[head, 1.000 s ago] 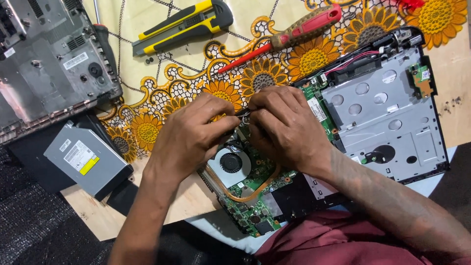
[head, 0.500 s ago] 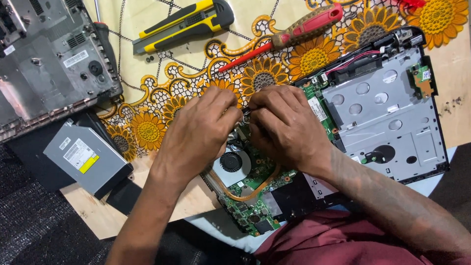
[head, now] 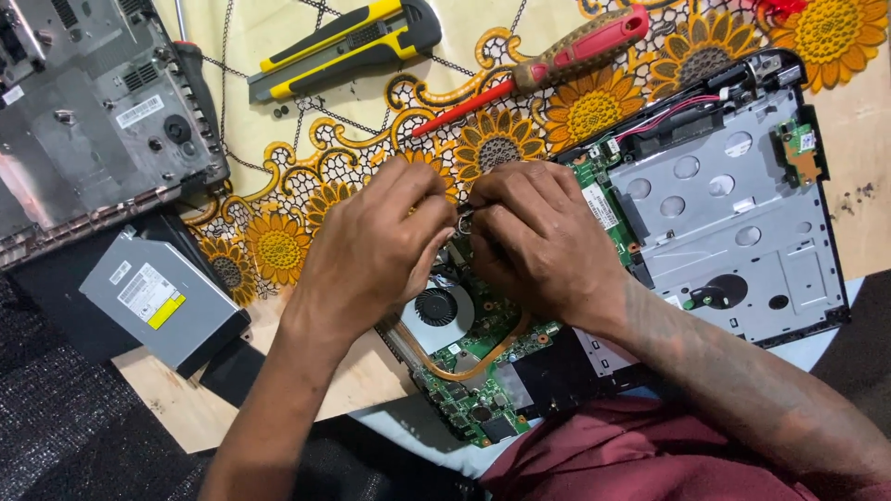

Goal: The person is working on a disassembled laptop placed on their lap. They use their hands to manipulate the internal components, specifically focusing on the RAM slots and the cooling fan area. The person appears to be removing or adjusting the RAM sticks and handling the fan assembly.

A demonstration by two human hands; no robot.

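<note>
- Nearest the person: a maroon garment (head: 631, 459) at the near edge of the worktop (head: 868, 223), with both forearms reaching out over it.
- Green circuit board (head: 469, 371) lies just past the near edge, still seated in the opened laptop base (head: 733, 223). A round black fan (head: 436, 306) and a copper heat pipe (head: 483, 357) curving round it show below the hands.
- Left hand (head: 371, 250): fingers curled down and bunched at the tips, grip closed to a pinch over the board just above the fan. What the fingertips have hold of is hidden under them.
- Right hand (head: 543, 237): the same posture, grip closed tight, fingertips meeting the left hand's. A small metal part (head: 464, 218) glints between the two sets of fingertips (too small to tell what it is).
- Toward the worktop's left edge: a silver optical drive (head: 158, 297) with a yellow sticker, lying flat, well apart from the hands.
- Beyond it, at the far left corner: a grey laptop bottom cover (head: 93, 121), inner side up.
- Far edge, on the sunflower-patterned cloth (head: 278, 246): a yellow-and-black utility knife (head: 343, 42), a few loose screws (head: 297, 109) just beside it, and a red-handled screwdriver (head: 548, 60) lying at a slant, tip toward the hands.
</note>
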